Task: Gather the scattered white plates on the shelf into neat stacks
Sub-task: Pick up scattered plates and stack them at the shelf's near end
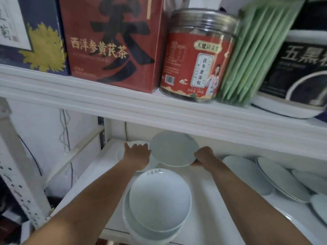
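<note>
At the upper left of the frame a navy box [33, 34] with a yellow flower stands beside a red tea box [113, 41] printed 西洋参黄芪茶 in gold. Below, at left centre on the lower shelf [203, 183], the left hand [137, 153] lies flat on a white plate [136, 144], fingers spread and pressing down rather than clamped.

Just right of it, the right hand [203, 156] pinches the near right rim of a lifted plate [174, 149], tilted up toward the camera; its fingers are closed on the edge, thumb side on top as far as can be told.

In the lower centre, two stacked bowls [159, 200] carry small writing at the rim, too blurred to read.

These pieces look like glazed ceramic: stiff, fairly heavy, slick and chippable, so a rim grip with support beneath would suit best, set down gently.

The jar [198, 57] in the upper centre has a red label, its characters indistinct. More loose plates [276, 175] overlap at the right. The black packet [300, 71] at upper right reads 五黑.
</note>
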